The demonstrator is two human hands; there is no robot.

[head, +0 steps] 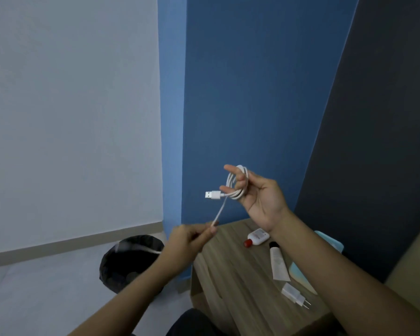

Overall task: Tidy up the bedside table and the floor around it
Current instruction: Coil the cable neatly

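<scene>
A white USB cable (238,187) is coiled around the fingers of my right hand (257,197), held up in front of the blue wall, with its USB plug sticking out to the left. A strand runs down from the coil to my left hand (192,238), which pinches it between thumb and fingers. The loose end trails left over the bin. Below lies the wooden bedside table (240,282) with a white charger plug (295,295), a white tube with a black cap (278,261) and a small white bottle with a red cap (257,236).
A black bin with a dark liner (129,263) stands on the pale floor left of the table. A light blue flat object (335,243) lies at the table's right edge, partly under my right forearm. Blue wall behind, dark headboard at right.
</scene>
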